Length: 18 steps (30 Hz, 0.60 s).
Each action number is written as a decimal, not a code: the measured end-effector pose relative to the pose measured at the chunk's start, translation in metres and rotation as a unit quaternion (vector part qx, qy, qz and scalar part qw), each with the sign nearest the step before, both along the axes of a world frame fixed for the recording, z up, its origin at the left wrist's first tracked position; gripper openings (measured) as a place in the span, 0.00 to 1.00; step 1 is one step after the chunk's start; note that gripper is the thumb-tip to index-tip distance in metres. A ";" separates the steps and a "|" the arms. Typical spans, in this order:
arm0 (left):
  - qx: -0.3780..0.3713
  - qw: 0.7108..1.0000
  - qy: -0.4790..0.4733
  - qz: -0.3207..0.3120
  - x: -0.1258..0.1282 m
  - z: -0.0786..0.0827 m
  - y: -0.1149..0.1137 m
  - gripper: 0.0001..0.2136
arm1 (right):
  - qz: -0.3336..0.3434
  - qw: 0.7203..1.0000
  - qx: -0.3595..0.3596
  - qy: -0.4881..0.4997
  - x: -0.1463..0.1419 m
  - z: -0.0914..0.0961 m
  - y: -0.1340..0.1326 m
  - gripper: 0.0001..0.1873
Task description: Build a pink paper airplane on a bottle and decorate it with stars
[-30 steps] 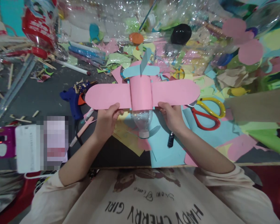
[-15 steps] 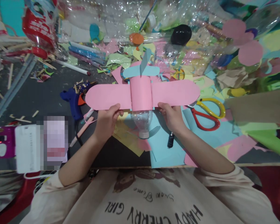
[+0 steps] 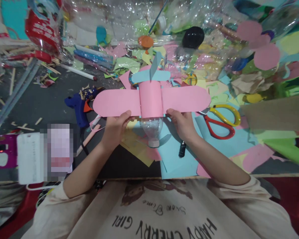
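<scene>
A plastic bottle (image 3: 152, 131) wrapped in pink paper lies with its neck towards me, made up as a plane. A long pink paper wing (image 3: 189, 99) crosses it, and a light blue paper tail (image 3: 150, 74) stands at its far end. My left hand (image 3: 116, 127) pinches the near edge of the wing left of the bottle. My right hand (image 3: 182, 124) pinches the wing's near edge right of the bottle. Both hands hold the model just above the paper-strewn table.
Yellow-and-red scissors (image 3: 221, 121) lie right of my right hand. A blue glue gun (image 3: 77, 104) lies left of the wing. A small dark tube (image 3: 181, 149) rests by my right wrist. Paper scraps, clear bottles, a black cap (image 3: 193, 36) and pens crowd the far side. A white box (image 3: 30, 157) sits at left.
The wing's tips have drawn in slightly and both hands have shifted a little inward along the wing's near edge. Otherwise nothing has moved.
</scene>
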<state>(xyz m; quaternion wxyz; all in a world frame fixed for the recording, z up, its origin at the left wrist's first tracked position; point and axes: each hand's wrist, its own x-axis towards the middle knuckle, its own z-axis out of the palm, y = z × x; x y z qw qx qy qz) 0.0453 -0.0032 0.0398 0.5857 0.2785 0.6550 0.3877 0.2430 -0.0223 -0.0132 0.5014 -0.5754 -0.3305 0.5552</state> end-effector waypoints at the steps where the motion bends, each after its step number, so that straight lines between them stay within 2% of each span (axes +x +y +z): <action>1: 0.001 1.000 -0.006 0.006 0.001 -0.002 0.000 0.10 | 0.003 1.000 0.003 0.008 -0.001 0.002 0.001 0.09; 11: 0.025 0.998 -0.057 0.022 -0.002 -0.013 -0.001 0.08 | 0.033 0.999 0.001 0.008 -0.006 0.016 0.003 0.13; 16: 0.042 0.998 -0.051 0.016 -0.004 -0.014 -0.002 0.10 | 0.055 0.998 0.009 -0.010 -0.005 0.019 0.003 0.15; 18: 0.052 0.998 -0.020 -0.002 -0.005 -0.014 -0.003 0.10 | 0.061 0.998 0.011 -0.010 -0.005 0.021 0.003 0.15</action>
